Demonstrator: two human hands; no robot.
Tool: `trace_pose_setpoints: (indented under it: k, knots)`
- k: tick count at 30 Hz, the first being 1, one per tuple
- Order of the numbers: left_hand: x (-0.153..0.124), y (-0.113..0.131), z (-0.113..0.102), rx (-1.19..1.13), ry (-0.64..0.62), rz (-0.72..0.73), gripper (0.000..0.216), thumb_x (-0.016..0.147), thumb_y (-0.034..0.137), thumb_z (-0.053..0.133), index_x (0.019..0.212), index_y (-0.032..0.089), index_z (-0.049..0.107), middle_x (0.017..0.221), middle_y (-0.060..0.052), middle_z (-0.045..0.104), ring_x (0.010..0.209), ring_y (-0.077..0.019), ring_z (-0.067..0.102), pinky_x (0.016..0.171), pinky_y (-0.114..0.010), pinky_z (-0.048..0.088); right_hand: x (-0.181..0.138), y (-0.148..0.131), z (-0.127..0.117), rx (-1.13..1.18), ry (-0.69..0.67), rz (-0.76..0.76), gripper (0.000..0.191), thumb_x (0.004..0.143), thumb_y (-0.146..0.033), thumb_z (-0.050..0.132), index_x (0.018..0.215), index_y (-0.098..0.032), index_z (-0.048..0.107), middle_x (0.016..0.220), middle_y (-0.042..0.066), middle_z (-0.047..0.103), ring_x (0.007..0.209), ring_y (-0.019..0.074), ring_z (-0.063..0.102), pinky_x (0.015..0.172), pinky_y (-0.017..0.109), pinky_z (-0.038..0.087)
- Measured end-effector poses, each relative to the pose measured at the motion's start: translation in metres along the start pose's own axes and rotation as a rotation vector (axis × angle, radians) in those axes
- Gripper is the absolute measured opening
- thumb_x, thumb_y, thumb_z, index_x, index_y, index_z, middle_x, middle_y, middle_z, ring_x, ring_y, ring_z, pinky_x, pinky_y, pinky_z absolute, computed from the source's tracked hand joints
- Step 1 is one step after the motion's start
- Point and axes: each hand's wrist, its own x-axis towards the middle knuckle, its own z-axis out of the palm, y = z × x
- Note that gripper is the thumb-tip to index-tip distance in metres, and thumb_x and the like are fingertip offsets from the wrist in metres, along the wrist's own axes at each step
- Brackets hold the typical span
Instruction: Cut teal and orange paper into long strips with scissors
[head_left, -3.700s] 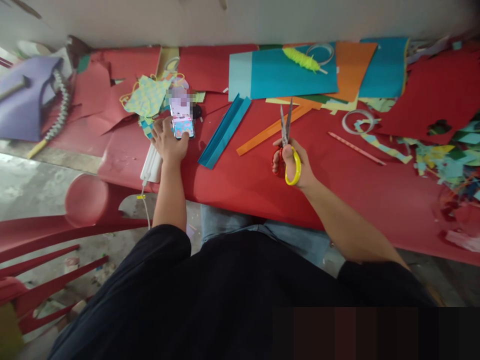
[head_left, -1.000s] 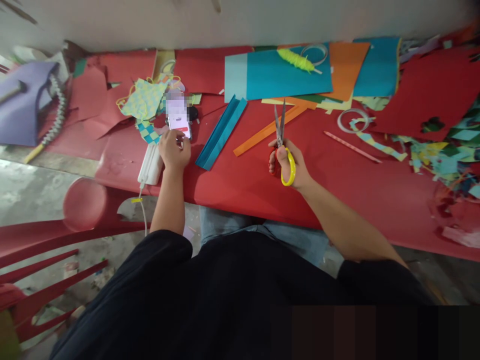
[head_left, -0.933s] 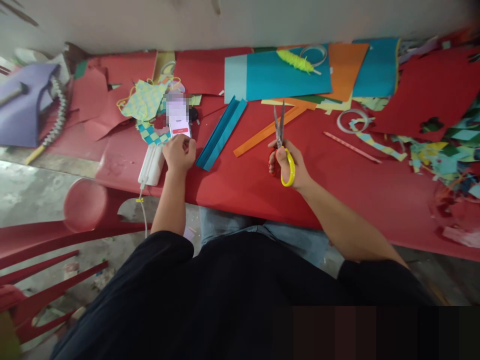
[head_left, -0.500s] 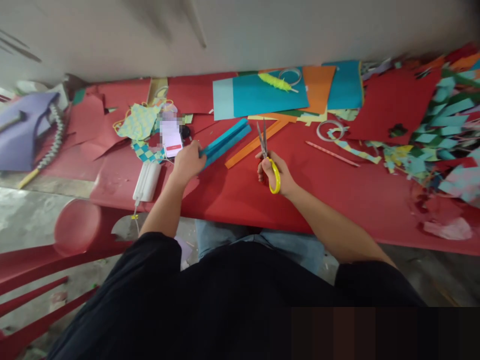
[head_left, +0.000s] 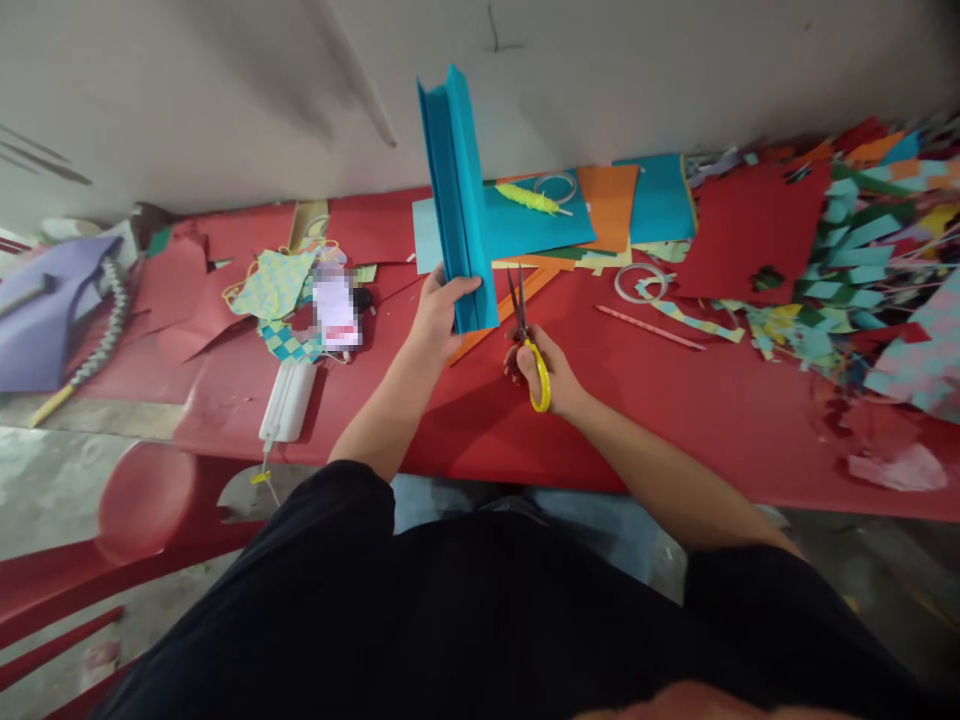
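My left hand grips the lower end of a folded blue paper strip, which stands upright above the table. My right hand holds a pair of scissors with yellow and red handles, its steel blades closed and pointing up. The scissors sit just right of the folded paper, not touching it. A phone, its screen blurred, lies left of my left hand beside a white power bank.
A red table cover carries teal and orange paper sheets, an orange strip, woven paper pieces and heaps of coloured scraps at right. A red chair stands at lower left, with a wall behind the table.
My left hand has lifted the folded blue paper off the table and stood it upright. The phone no longer lies under my hand. The scissors stay in my right hand.
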Motion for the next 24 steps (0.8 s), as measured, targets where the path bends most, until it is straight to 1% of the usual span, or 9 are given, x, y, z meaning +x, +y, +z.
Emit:
trace_pose_setpoints:
  k: [3,5,7,9,12,15,17,20,24]
  knots:
    - [-0.002,-0.006,-0.006,-0.076,0.061,0.036,0.032,0.078,0.028,0.091,0.100,0.023,0.068,0.083,0.004,0.076,0.066,-0.0115,0.069,0.065,-0.023,0.062,-0.006,-0.010,0.010,0.073,-0.001,0.059,0.074,0.093,-0.089,0.066,0.127,-0.024,0.054,0.091,0.003,0.069,0.076,0.0164,0.069,0.060,0.025,0.053]
    - [-0.001,-0.009,-0.014,-0.116,0.085,0.067,0.029,0.082,0.030,0.090,0.098,0.022,0.067,0.085,0.003,0.076,0.066,-0.0110,0.069,0.057,-0.022,0.058,-0.012,-0.020,0.018,0.091,-0.048,0.101,0.082,0.088,-0.096,0.064,0.125,-0.023,0.055,0.092,0.005,0.071,0.076,0.0182,0.072,0.060,0.026,0.053]
    - [-0.001,-0.011,-0.022,-0.143,0.099,0.087,0.028,0.084,0.027,0.090,0.096,0.022,0.065,0.087,0.002,0.076,0.068,-0.0107,0.070,0.056,-0.021,0.056,-0.018,-0.029,0.026,0.094,-0.097,0.157,0.086,0.084,-0.097,0.068,0.125,-0.022,0.057,0.091,0.006,0.073,0.078,0.0194,0.073,0.059,0.026,0.052]
    - [0.000,-0.012,-0.028,-0.149,0.114,0.099,0.027,0.083,0.022,0.089,0.095,0.022,0.065,0.089,0.002,0.076,0.072,-0.0113,0.072,0.059,-0.021,0.058,-0.023,-0.034,0.032,0.107,-0.107,0.217,0.086,0.082,-0.096,0.071,0.123,-0.022,0.059,0.089,0.006,0.073,0.079,0.0201,0.074,0.059,0.026,0.052]
    - [0.002,-0.011,-0.034,-0.143,0.133,0.102,0.029,0.082,0.017,0.089,0.099,0.024,0.066,0.089,0.002,0.076,0.074,-0.0126,0.072,0.063,-0.023,0.060,-0.025,-0.034,0.036,0.101,-0.089,0.278,0.085,0.081,-0.096,0.072,0.121,-0.021,0.060,0.088,0.007,0.073,0.076,0.0199,0.074,0.058,0.026,0.052]
    - [0.005,-0.009,-0.038,-0.128,0.143,0.099,0.031,0.082,0.020,0.090,0.102,0.024,0.067,0.092,0.000,0.077,0.079,-0.0146,0.074,0.072,-0.025,0.064,-0.025,-0.029,0.034,0.071,-0.058,0.311,0.087,0.082,-0.098,0.069,0.121,-0.021,0.062,0.087,0.006,0.073,0.072,0.0188,0.072,0.056,0.026,0.051]
    - [0.006,-0.007,-0.041,-0.100,0.159,0.093,0.033,0.083,0.022,0.090,0.106,0.025,0.067,0.095,-0.001,0.078,0.084,-0.0166,0.076,0.079,-0.026,0.066,-0.024,-0.026,0.031,0.067,-0.061,0.330,0.088,0.082,-0.098,0.069,0.123,-0.020,0.062,0.086,0.006,0.072,0.070,0.0181,0.071,0.055,0.026,0.051]
    - [0.007,-0.007,-0.043,-0.059,0.183,0.090,0.036,0.082,0.019,0.089,0.111,0.027,0.067,0.096,0.000,0.078,0.087,-0.0181,0.076,0.084,-0.030,0.067,-0.024,-0.026,0.027,0.067,-0.101,0.347,0.085,0.086,-0.096,0.067,0.124,-0.020,0.063,0.088,0.006,0.073,0.071,0.0178,0.072,0.057,0.026,0.053]
    - [0.010,-0.011,-0.046,-0.036,0.155,0.101,0.033,0.079,0.013,0.085,0.104,0.027,0.069,0.094,0.000,0.077,0.083,-0.0171,0.072,0.086,-0.034,0.068,-0.026,-0.028,0.024,0.062,-0.151,0.326,0.081,0.093,-0.092,0.063,0.128,-0.019,0.064,0.092,0.006,0.072,0.072,0.0167,0.073,0.058,0.026,0.055]
